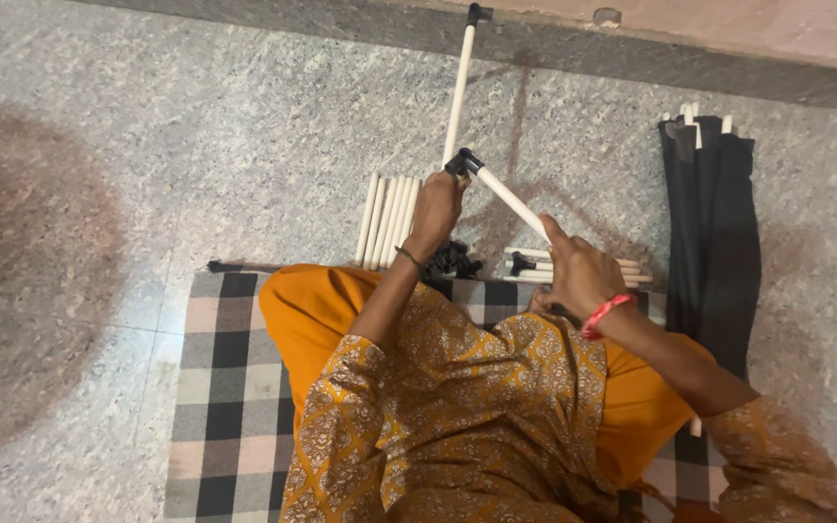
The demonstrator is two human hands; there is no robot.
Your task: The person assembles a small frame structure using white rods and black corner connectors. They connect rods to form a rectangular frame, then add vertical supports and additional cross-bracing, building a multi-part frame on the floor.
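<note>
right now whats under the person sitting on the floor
A checked mat in black, grey and pale squares lies under the person, on the speckled stone floor. Its left part and a strip by the right hand show; the legs and orange clothing cover the middle.

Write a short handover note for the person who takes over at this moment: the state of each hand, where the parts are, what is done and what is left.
Left hand: closed on the black corner connector, where two white rods meet.
Right hand: closed on the lower white rod, with the forefinger lying along it.
The upper white rod runs from the connector to a black end piece near the wall.
Done: these two rods are joined at the connector.
Left: a bundle of loose white rods on the floor, more rods with black fittings by the right hand, spare black connectors, and the folded black fabric on the right.
</note>
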